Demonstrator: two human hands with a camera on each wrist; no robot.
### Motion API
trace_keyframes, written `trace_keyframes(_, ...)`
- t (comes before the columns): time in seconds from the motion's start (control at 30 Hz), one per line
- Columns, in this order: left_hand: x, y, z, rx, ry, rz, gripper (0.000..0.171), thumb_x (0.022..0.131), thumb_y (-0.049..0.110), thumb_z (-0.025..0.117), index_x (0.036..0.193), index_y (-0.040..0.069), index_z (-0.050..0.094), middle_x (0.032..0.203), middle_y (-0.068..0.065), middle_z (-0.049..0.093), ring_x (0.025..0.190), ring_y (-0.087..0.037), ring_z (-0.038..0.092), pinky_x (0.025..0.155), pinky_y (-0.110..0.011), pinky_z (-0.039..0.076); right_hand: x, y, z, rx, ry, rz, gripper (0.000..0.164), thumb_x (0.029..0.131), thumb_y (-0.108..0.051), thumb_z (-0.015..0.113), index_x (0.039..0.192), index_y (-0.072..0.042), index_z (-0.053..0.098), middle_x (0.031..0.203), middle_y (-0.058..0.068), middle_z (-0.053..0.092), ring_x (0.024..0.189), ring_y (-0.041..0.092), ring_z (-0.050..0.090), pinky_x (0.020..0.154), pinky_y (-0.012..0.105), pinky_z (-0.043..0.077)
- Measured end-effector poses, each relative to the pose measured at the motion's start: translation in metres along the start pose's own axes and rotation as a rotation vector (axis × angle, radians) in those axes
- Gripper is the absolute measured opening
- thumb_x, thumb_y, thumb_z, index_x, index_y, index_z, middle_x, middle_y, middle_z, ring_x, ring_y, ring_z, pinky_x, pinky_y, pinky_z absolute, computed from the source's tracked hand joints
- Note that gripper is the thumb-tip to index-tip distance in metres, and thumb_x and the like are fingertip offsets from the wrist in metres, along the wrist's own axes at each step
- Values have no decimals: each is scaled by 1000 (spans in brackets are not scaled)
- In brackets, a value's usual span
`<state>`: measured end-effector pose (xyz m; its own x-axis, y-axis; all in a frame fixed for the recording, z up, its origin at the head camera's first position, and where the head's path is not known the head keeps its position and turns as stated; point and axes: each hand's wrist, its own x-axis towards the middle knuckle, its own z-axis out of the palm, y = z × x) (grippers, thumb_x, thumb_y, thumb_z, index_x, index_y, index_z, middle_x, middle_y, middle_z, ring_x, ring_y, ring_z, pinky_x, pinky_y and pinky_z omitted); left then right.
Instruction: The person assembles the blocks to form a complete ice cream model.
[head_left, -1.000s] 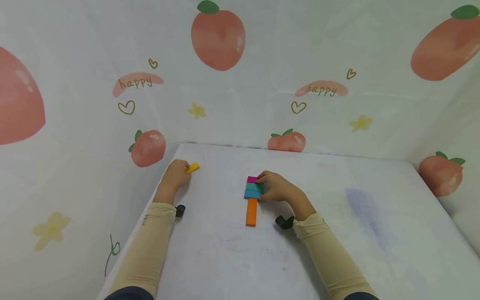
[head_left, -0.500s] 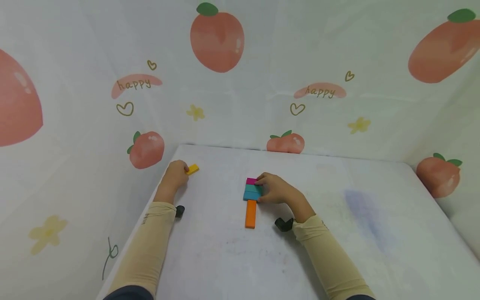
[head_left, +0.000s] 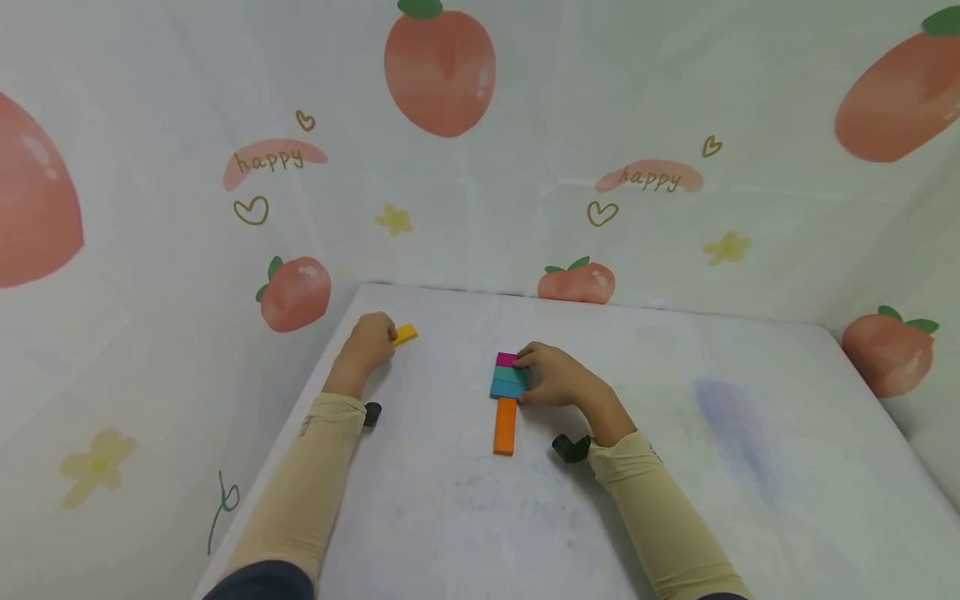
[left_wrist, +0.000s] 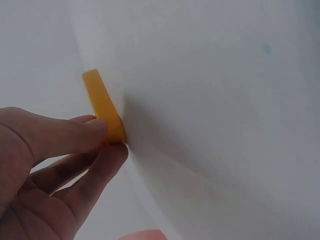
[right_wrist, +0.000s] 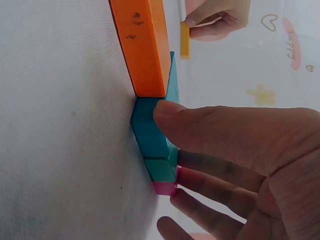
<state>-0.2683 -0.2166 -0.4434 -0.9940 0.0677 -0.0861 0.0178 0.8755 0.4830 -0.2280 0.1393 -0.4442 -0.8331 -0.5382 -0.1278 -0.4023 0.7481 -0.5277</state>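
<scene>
Near the table's far left corner, my left hand (head_left: pixel 370 340) pinches a yellow block (head_left: pixel 406 334) by one end. Seen from the left wrist, thumb and fingertips hold the yellow block (left_wrist: pixel 102 102) just at the white surface. Mid-table, a magenta block (head_left: pixel 506 360), a teal block (head_left: pixel 509 374) and a blue block (head_left: pixel 507 389) lie side by side. My right hand (head_left: pixel 558 377) holds this row from the right, its thumb against the blue block (right_wrist: pixel 147 127) and fingers towards the magenta block (right_wrist: pixel 165 188). An orange block (head_left: pixel 506 427) lies lengthwise below, its end touching the blue one.
The white table (head_left: pixel 465 525) meets a white cloth backdrop (head_left: pixel 510 192) with printed fruit at the back and sides. A bluish smudge (head_left: pixel 731 425) marks the table's right part. Dark wrist devices show below both hands, one being the right camera (head_left: pixel 572 448).
My left hand has moved a little to the right with the yellow block. The right hand stays at the block row, and the orange block has not moved.
</scene>
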Motion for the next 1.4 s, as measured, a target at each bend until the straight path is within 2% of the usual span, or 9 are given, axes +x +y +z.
trace_keyframes(0.37, 2, 28, 12, 116, -57, 130, 25, 91, -13, 68, 116, -11, 72, 117, -26, 74, 113, -38, 71, 104, -51, 58, 1, -1, 0, -3, 4, 8, 52, 87, -20, 84, 136, -4, 72, 144, 12, 62, 135, 33, 57, 118, 52, 48)
trace_keyframes(0.6, 4, 38, 15, 99, -85, 143, 27, 92, -12, 67, 118, -10, 73, 122, -25, 73, 117, -38, 69, 105, -50, 58, 1, -1, 0, -9, 7, 11, 53, 88, -21, 84, 136, -4, 72, 145, 12, 62, 136, 32, 56, 118, 52, 48)
trace_keyframes(0.83, 5, 45, 19, 92, -88, 195, 26, 91, -12, 66, 116, -10, 74, 121, -25, 74, 116, -38, 70, 105, -50, 58, 1, -3, -1, -35, 5, -2, 52, 88, -20, 84, 134, -3, 72, 144, 12, 63, 136, 33, 57, 117, 52, 49)
trace_keyframes(1.23, 6, 64, 31, 97, -101, 218, 23, 90, -11, 69, 113, -7, 74, 115, -20, 75, 109, -33, 70, 103, -47, 59, 2, 0, 1, -14, -7, 14, 53, 88, -21, 84, 136, -3, 71, 147, 12, 61, 138, 32, 55, 119, 52, 47)
trace_keyframes(1.4, 7, 74, 33, 97, -116, 229, 24, 92, -10, 69, 115, -7, 74, 118, -20, 75, 113, -33, 70, 104, -46, 59, 3, 0, 0, -23, -12, 13, 53, 89, -22, 84, 137, -4, 70, 148, 12, 60, 139, 32, 55, 119, 52, 47)
